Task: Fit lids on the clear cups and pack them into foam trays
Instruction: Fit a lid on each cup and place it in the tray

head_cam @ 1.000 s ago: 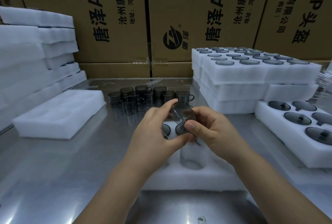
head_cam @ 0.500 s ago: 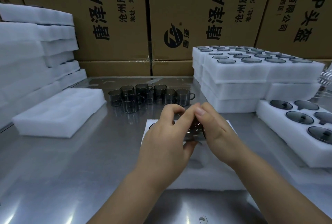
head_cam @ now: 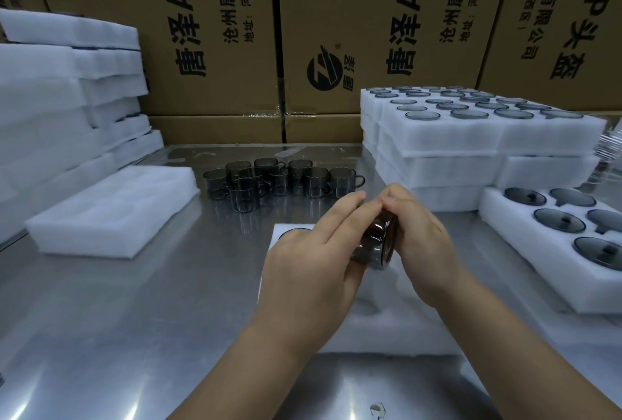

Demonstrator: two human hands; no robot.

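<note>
The cup (head_cam: 373, 241) is lying tilted between both hands, just above the foam tray (head_cam: 387, 325). The left hand (head_cam: 313, 271) is wrapping its fingers over the cup's body, and the right hand (head_cam: 420, 244) is curling round the far end, hiding any lid. The lid is probably being seated, so pressing evenly around the rim should keep it square. More cups (head_cam: 269, 180) are waiting on the tabletop (head_cam: 168, 302) beyond the fingertips.

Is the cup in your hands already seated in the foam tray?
No: the left hand and right hand hold the cup tilted over the foam tray.
</note>
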